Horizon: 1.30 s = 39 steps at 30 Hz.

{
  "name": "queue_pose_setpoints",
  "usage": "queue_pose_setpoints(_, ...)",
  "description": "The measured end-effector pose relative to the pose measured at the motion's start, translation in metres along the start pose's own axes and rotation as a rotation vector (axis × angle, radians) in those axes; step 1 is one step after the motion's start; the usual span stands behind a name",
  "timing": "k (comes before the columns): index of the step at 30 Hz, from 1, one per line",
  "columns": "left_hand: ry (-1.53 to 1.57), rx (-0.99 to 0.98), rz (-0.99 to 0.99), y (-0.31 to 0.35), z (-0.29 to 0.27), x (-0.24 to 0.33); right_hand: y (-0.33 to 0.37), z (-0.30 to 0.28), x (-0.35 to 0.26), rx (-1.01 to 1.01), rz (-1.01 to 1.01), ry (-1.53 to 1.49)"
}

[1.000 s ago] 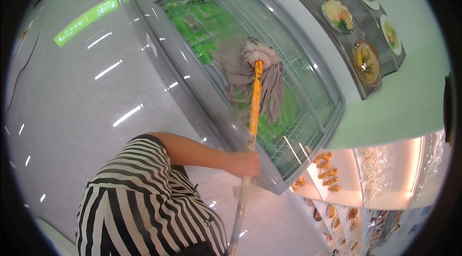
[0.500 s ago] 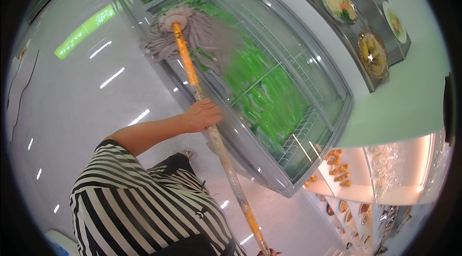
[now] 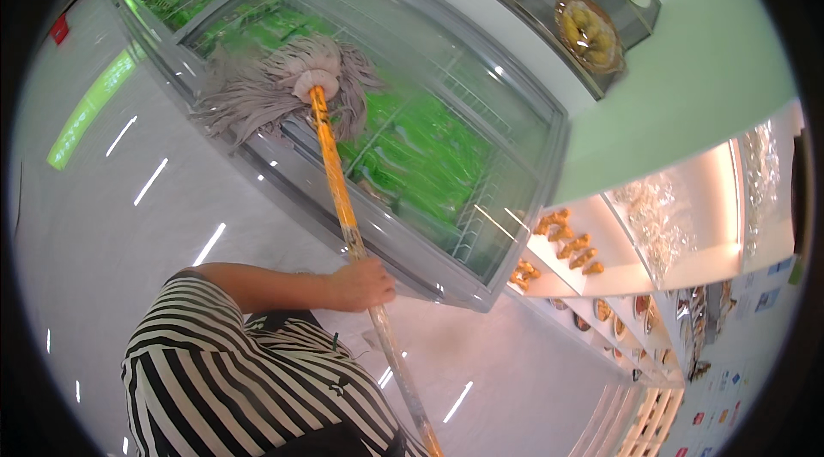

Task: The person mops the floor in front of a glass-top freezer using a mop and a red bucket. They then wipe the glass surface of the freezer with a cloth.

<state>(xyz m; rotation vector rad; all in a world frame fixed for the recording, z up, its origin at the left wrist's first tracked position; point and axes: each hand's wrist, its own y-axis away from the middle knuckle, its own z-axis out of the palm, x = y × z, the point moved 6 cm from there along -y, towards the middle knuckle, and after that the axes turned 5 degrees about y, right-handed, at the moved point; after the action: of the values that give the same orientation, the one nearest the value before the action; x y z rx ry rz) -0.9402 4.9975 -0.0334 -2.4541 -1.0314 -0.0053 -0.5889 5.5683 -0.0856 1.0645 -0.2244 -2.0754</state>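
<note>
My left hand is closed around the orange, worn handle of a string mop. Toward the bottom edge the handle runs on out of sight, and my right hand is not in view. At its far end the mop head, with grey-mauve strands fanned out and partly blurred, appears over the near side of a glass-topped chest freezer. Whether the strands touch the glass, I cannot tell. Bright green shows beneath the freezer's glass.
Beyond the freezer, a steel ledge bears plates of food. Lit shelves with food displays stand at the right, above a slatted pale rack. Shiny grey floor stretches to the left, with a small red object far off.
The mop strands have swung from the right of the handle toward the left. My left hand and the handle sit lower in the picture. My right hand has gone out of view.
</note>
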Motion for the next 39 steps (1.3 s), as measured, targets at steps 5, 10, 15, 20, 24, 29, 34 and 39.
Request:
queue_pose_setpoints(5,0.22,-0.189,0.187,-0.039,0.037,0.093,0.054,-0.059,-0.039,0.201,-0.09,0.164)
queue_pose_setpoints(10,0.374,-0.047,0.321,-0.068,0.081,0.202,0.015,-0.019,-0.001,0.119,0.017,0.141)
queue_pose_setpoints(15,0.497,0.159,0.451,-0.085,0.074,0.284,-0.028,0.016,0.036,0.039,0.096,0.119)
queue_pose_setpoints(20,0.468,0.189,0.365,-0.08,0.066,0.275,-0.052,0.036,0.059,0.003,0.163,0.121)
queue_pose_setpoints(24,0.398,0.133,0.275,-0.058,0.068,0.219,-0.059,0.038,0.071,0.009,0.181,0.116)
queue_pose_setpoints(29,0.232,0.186,0.241,-0.023,0.047,0.159,-0.065,0.033,0.077,0.043,0.168,0.099)
queue_pose_setpoints(34,0.254,0.095,0.298,-0.028,0.029,0.157,-0.067,0.01,0.058,0.115,0.098,0.082)
queue_pose_setpoints(39,0.203,0.072,0.272,-0.023,0.017,0.149,-0.104,-0.008,0.008,0.213,0.04,0.123)
